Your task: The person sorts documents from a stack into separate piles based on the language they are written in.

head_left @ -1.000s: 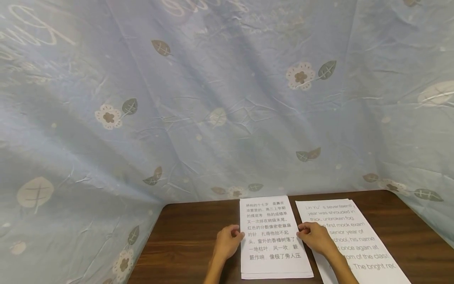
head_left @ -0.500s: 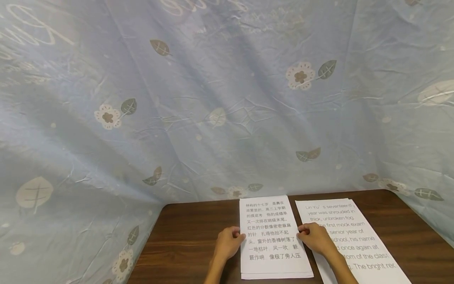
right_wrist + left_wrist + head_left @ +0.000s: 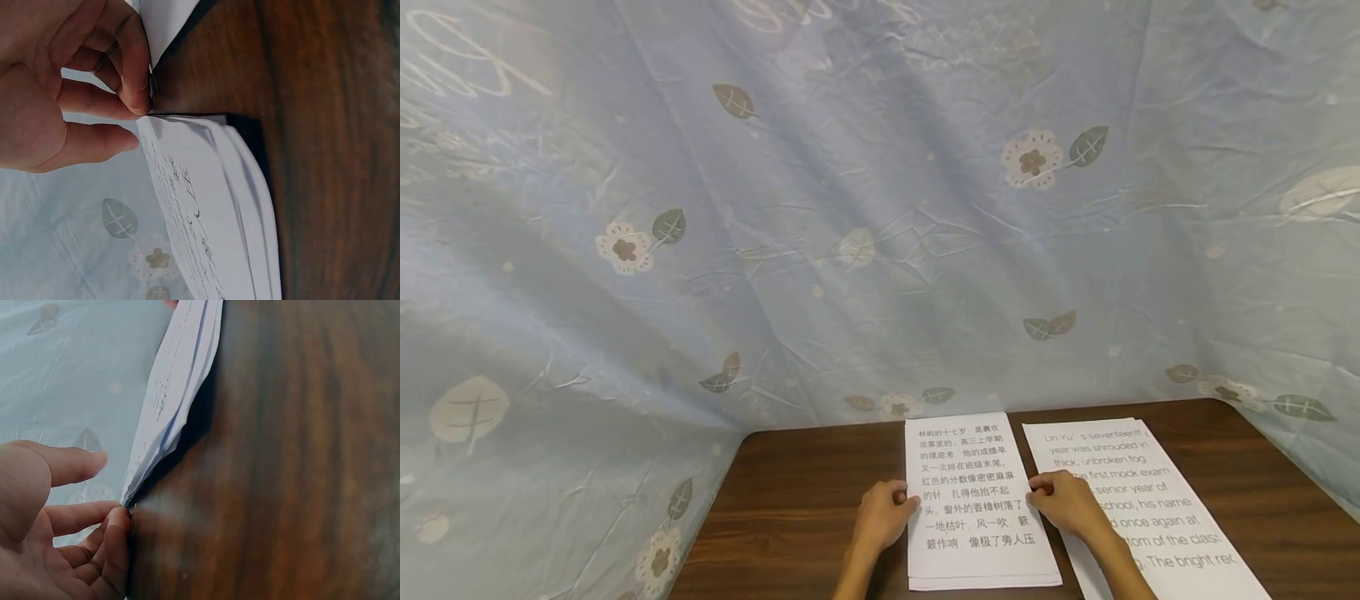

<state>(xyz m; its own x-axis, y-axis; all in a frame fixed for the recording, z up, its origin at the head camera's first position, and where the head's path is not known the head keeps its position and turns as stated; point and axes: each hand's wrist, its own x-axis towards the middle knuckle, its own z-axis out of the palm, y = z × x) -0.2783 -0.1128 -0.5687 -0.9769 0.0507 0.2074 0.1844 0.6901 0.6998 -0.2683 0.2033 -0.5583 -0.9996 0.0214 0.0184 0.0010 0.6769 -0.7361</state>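
A stack of white sheets with Chinese print (image 3: 973, 517) lies on the table between the two hands. My left hand (image 3: 880, 517) touches its left edge with bent fingertips; in the left wrist view the thumb of that hand (image 3: 56, 512) stands apart from the sheets (image 3: 165, 387). At the right edge is my right hand (image 3: 1071, 508), its fingertips against the paper. The right wrist view shows this hand (image 3: 81, 94) with index finger at the stack's corner (image 3: 194, 181) and thumb close beside it. Several layers of paper show, slightly fanned.
Sheets with large English print (image 3: 1172, 517) lie at the right, partly under my right hand and forearm. The dark wooden table (image 3: 797, 500) extends to the left. Behind and around it hangs a pale blue cloth (image 3: 850, 333) with leaf and flower patterns.
Both hands and the paper stacks keep nearly the same places. The head view has shifted very slightly.
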